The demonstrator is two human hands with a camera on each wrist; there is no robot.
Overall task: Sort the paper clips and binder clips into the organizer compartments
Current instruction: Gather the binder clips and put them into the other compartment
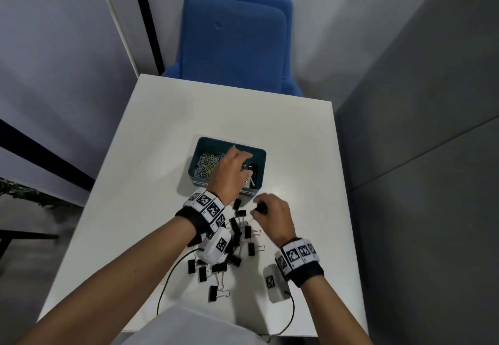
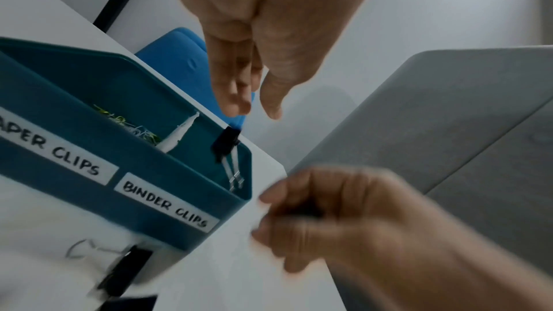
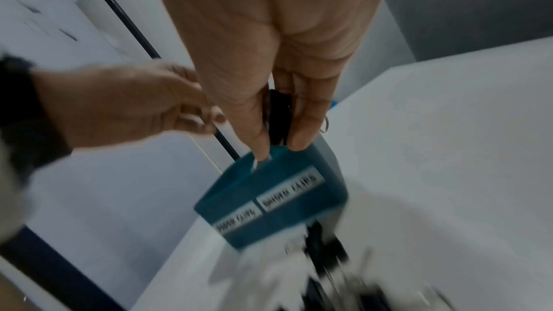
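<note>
On the white table (image 1: pixel 291 139), a teal organizer (image 1: pixel 259 155) stands at centre with two compartments, labelled "PAPER CLIPS" at left and "BINDER CLIPS" at right. Coloured paper clips (image 1: pixel 206 165) fill the left compartment. The left hand (image 1: pixel 229 174) hangs above the right compartment, fingers pointing down and relaxed, gripping nothing; a black binder clip (image 2: pixel 226 142) is in mid-air just below its fingertips, at the organizer's rim. The right hand (image 1: pixel 272 219), just near of the organizer, pinches another binder clip (image 3: pixel 278 117) between thumb and fingers. A loose pile of black binder clips (image 1: pixel 232 247) lies on the table nearer the person, between the forearms. A blue chair (image 1: pixel 235 39) stands beyond the far edge.
</note>
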